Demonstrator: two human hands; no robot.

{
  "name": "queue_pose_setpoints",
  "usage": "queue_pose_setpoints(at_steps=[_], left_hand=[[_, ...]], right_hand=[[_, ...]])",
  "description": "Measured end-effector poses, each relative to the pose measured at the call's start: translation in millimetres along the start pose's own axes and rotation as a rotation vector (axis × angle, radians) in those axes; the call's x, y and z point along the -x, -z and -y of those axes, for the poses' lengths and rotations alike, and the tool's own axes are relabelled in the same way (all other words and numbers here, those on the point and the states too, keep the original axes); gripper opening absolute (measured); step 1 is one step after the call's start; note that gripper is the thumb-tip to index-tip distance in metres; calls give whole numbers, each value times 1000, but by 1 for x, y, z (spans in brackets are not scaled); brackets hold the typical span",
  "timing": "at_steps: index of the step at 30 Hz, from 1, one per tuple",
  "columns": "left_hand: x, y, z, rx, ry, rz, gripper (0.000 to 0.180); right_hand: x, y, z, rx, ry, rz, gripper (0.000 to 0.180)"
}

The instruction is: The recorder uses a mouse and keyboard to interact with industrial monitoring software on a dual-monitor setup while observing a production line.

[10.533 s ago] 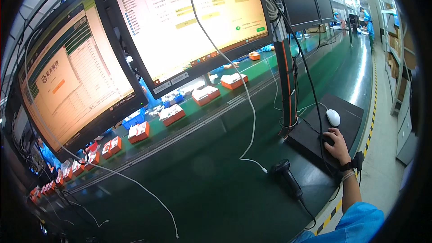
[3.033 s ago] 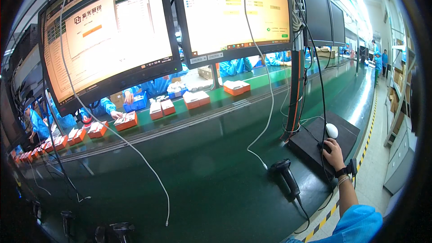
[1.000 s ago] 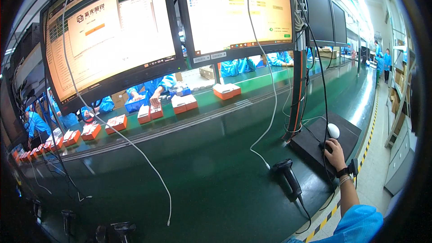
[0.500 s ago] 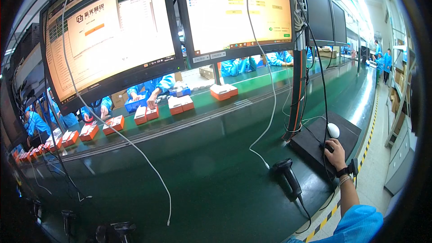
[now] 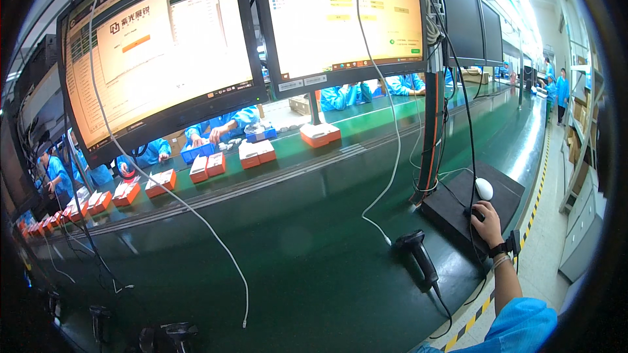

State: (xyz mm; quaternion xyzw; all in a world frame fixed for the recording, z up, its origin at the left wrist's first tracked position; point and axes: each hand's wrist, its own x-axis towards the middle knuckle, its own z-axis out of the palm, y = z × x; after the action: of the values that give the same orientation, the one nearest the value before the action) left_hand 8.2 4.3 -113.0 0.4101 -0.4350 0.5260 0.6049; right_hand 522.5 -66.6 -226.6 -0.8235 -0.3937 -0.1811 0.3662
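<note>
My right hand [image 5: 487, 223] rests on a black computer mouse [image 5: 477, 214], its fingers curled over it. Beneath lies a flat black pad-like block [image 5: 449, 204], and just beyond my fingers is a white mouse [image 5: 484, 189]. To the left of the hand, a black handheld barcode scanner [image 5: 424, 260] lies on the green bench [image 5: 314, 255], its cable trailing toward the near edge. My left hand does not show. Two lit monitors, a left one [image 5: 163, 46] and a right one [image 5: 343, 19], hang above the bench.
Loose white cables dangle over the bench, one white cable [image 5: 216, 248] reaching near its front. Orange-and-white boxes [image 5: 320, 134] line the belt behind, where co-workers in blue handle small parts by a blue bin [image 5: 197, 152]. More scanners [image 5: 178, 333] sit lower left. A black post [image 5: 430, 137] rises beside the pad.
The orange-and-white boxes on the belt have shifted slightly left. A co-worker's hand has drawn back from a box toward the blue bin. My right hand stays on the mouse.
</note>
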Motion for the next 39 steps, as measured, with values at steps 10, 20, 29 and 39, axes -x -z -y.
queue_pose_setpoints(at_steps=[10, 20, 29, 39], left_hand=[[-19, 14, 1, 51, -74, -188, 34], [-33, 30, 10, 121, -39, -299, 33], [-33, 12, 24, 76, -39, -221, 32], [-30, 9, 25, 31, -70, -205, 30]], right_hand=[[-2, 0, 0, 40, 90, -11, 35], [0, -7, -5, 105, 62, -12, 43], [4, 1, -22, 62, 1, -48, 41], [-5, -12, -26, 42, -8, -58, 40]])
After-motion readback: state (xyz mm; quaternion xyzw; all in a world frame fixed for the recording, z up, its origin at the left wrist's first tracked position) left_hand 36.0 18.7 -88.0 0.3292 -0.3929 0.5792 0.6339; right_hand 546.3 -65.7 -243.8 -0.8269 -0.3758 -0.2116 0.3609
